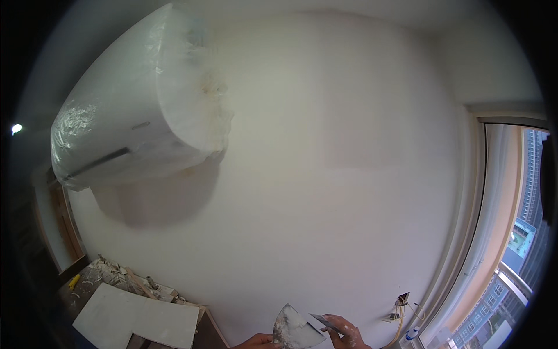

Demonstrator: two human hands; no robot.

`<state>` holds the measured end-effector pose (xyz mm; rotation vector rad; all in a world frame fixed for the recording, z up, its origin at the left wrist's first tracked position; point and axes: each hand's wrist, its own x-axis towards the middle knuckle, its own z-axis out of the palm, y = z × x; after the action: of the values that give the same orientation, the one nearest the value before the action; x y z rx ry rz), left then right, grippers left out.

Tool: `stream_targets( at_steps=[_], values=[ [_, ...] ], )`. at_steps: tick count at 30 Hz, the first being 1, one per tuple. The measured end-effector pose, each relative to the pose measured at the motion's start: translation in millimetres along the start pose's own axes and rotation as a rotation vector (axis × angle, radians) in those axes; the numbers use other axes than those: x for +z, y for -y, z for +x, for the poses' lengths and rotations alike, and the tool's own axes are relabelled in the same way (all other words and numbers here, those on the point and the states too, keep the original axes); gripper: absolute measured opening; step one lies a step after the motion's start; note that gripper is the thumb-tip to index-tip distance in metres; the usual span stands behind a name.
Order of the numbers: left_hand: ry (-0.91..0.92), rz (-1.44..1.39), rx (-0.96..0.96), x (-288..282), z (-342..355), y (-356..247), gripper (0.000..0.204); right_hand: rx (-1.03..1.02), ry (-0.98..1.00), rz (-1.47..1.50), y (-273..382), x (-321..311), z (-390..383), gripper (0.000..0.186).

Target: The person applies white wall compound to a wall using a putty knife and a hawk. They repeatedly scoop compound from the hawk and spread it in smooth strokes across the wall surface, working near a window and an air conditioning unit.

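Between the hands point(350, 334), the knife point(325, 323) slants lengthwise up-left toward the plate point(295, 328).

No word, number or sign can be read in this view. On the front of the white, rounded, wall-mounted air conditioner wrapped in clear plastic film point(110, 119), 1 small, grey, elongated mark point(140, 125) shows through the wrapping, too blurred to tell whether it bears letters. Any print on the small blue-and-white bottle point(412, 333) at the lower right is likewise too small to make out.
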<state>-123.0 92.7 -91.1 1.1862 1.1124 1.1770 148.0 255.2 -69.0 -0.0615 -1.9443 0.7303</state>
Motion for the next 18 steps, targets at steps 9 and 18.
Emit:
stream_targets(
  at_steps=[9,18],
  values=[
    [0.043,0.132,-0.040,8,-9,-35,0.030,0.404,0.493,-0.166,-15,22,-12,0.053],
    [-0.217,0.207,0.043,17,-10,-34,0.036,0.693,-0.183,0.397,-30,49,-57,0.024]
  ],
)
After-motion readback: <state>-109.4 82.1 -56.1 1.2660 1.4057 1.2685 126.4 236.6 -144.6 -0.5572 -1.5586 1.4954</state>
